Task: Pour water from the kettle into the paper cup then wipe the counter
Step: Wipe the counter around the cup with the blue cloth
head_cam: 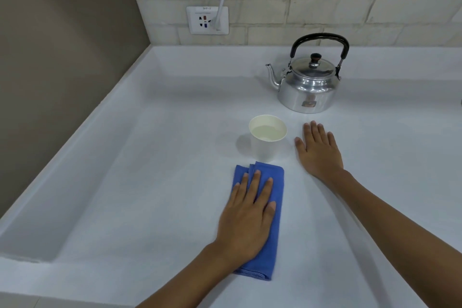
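A white paper cup [267,144] stands upright mid-counter with water in it. Behind it and to the right sits a shiny metal kettle [308,90], lid on, black handle raised, spout pointing left. A folded blue cloth [275,182] lies just in front of the cup. My left hand [247,217] presses flat on the cloth, fingers spread, covering most of it. My right hand [318,150] rests palm down on the bare white counter [150,182], right of the cup and in front of the kettle, touching neither.
A raised white ledge runs along the counter's left side against a brown wall. A brick-pattern back wall carries a power socket [207,20] with a white cable plugged in, rising out of view.
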{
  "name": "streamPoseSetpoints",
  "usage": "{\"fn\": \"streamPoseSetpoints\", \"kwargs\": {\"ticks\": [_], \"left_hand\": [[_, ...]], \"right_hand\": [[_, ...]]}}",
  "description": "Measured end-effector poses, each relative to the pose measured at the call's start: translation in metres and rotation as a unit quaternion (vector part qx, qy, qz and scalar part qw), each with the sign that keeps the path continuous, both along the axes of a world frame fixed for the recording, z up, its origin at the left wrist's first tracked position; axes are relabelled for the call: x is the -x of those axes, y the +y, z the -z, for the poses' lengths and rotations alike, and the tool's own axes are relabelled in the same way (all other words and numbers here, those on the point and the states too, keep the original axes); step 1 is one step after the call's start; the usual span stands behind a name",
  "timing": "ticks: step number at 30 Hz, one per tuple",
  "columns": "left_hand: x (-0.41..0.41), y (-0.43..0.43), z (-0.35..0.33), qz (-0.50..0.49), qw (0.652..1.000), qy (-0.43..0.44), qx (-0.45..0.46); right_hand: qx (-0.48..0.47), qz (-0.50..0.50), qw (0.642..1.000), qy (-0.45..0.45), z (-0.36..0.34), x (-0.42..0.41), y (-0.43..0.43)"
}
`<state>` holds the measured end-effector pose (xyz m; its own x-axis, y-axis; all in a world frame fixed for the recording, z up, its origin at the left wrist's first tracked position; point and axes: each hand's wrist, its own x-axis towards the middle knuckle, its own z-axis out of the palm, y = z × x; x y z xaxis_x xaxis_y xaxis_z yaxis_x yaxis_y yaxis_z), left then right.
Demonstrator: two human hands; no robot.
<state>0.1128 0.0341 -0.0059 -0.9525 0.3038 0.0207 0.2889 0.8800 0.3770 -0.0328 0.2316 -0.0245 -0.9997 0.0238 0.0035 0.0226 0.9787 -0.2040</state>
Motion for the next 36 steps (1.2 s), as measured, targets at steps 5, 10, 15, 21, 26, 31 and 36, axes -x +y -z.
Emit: {"fn": "streamPoseSetpoints", "kwargs": {"ticks": [5,10,15,21,26,31,36], "left_hand": [[0.033,-0.063,-0.008,-0.085,0.995,0.04,-0.04],[0.08,-0.091,-0.001,-0.145,0.989,-0.03,0.014],[0.093,-0.085,0.014,-0.142,0.988,-0.007,0.055],[0.091,-0.085,0.019,-0.142,0.986,0.011,0.09],[0.092,-0.086,0.022,-0.142,0.985,0.017,0.1],[0.092,-0.089,0.027,-0.139,0.985,0.029,0.097],[0.092,-0.088,0.029,-0.144,0.984,0.042,0.094]], "right_hand": [[0.094,0.053,0.993,0.048,-0.02,-0.032,-0.01],[0.163,-0.008,0.982,0.098,-0.042,-0.109,-0.058],[0.172,-0.099,0.98,0.024,-0.038,-0.157,-0.117],[0.043,-0.079,0.996,-0.018,-0.02,-0.155,-0.143],[-0.026,-0.059,0.998,0.01,-0.027,-0.163,-0.139],[-0.041,-0.073,0.996,0.009,-0.025,-0.178,-0.096],[-0.051,-0.016,0.998,0.025,-0.022,-0.151,-0.008]]}}
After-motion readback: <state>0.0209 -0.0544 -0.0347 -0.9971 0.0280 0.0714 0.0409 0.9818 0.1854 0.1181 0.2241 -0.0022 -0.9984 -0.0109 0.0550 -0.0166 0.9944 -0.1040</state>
